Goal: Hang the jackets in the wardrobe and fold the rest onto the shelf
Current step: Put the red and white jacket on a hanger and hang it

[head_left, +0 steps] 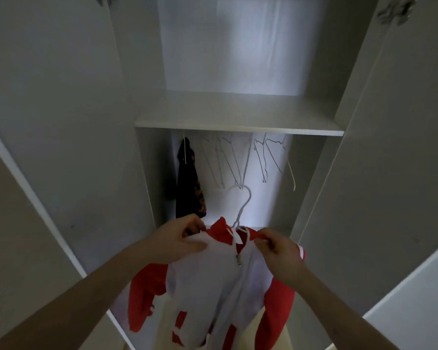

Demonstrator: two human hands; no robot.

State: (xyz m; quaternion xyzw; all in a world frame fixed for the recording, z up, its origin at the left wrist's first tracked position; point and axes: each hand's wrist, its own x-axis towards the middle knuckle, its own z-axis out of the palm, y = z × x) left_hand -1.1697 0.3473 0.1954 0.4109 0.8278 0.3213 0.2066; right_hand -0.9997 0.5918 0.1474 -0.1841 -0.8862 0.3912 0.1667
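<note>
Red-and-white jacket [213, 281] hung on white hanger [240, 210], held before wardrobe opening. Left hand [177, 241] pinched left shoulder, right hand [276, 248] pinched right collar. Hook pointed up toward rail, probably hidden behind shelf [238, 127], above both hands.

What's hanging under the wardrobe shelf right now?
Under the shelf: a dark garment hanging at the left and several empty wire hangers. The rail itself is hidden by the shelf edge. The red and white jacket is not hung yet.
</note>
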